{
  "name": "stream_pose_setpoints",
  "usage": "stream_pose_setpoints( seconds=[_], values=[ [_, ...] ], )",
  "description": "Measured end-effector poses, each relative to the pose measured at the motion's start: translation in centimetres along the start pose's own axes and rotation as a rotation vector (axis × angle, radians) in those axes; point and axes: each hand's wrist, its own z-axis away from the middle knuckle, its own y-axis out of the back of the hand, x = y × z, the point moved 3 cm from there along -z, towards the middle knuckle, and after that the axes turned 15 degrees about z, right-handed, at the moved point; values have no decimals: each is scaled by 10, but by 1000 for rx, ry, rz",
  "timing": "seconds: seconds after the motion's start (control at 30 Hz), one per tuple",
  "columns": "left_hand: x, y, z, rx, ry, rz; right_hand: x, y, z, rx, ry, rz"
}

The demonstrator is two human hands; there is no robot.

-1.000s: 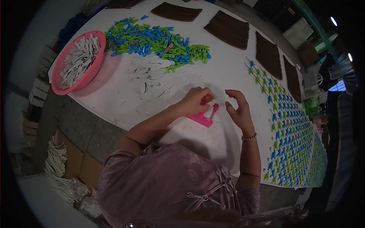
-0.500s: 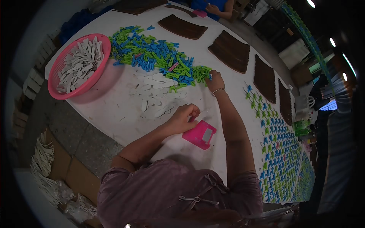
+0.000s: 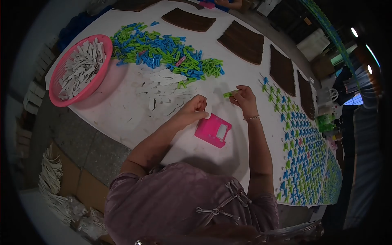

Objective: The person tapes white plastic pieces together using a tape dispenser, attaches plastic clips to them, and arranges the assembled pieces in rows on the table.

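Observation:
Between the fingers of my right hand (image 3: 245,100) is a green clothespin (image 3: 230,94), held above the table. My left hand (image 3: 196,109) is closed just above the pink holder (image 3: 213,130), pinching a small whitish piece (image 3: 208,111) that is hard to make out. The pink holder lies on the white table and has a pale oblong patch. Beyond my hands are a pile of green and blue clothespins (image 3: 163,51) and loose white flat pieces (image 3: 165,83).
A pink basket (image 3: 107,61) of white pieces stands at the left. Dark brown curved boards (image 3: 241,42) line the far edge. Rows of clipped clothespins (image 3: 304,151) cover the right side. Another person's arm (image 3: 230,5) shows at the top.
My right hand has gone to the clothespin pile and come back toward me with a green clothespin. My left hand has stayed near the pink holder.

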Motion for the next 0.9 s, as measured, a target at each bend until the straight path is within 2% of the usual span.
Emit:
stream_pose_setpoints(
  seconds=[0.07,0.17,0.2,0.27,0.4,0.5,0.9],
  values=[
    [-2,-8,0,-20,7,26,-7,8,46,47,28,-301],
    [-5,-23,0,-63,13,38,-12,9,104,63,76,-424],
    [-4,-29,1,-76,11,23,-7,7,117,75,70,-434],
    [0,-41,5,-95,30,-54,-4,6,139,147,274,-295],
    [5,-59,10,-139,6,-282,2,3,168,205,220,-378],
    [5,-70,14,-158,45,-262,11,-2,173,249,245,-394],
    [-2,-78,15,-194,1,-322,12,-7,176,184,199,-455]
  ],
)
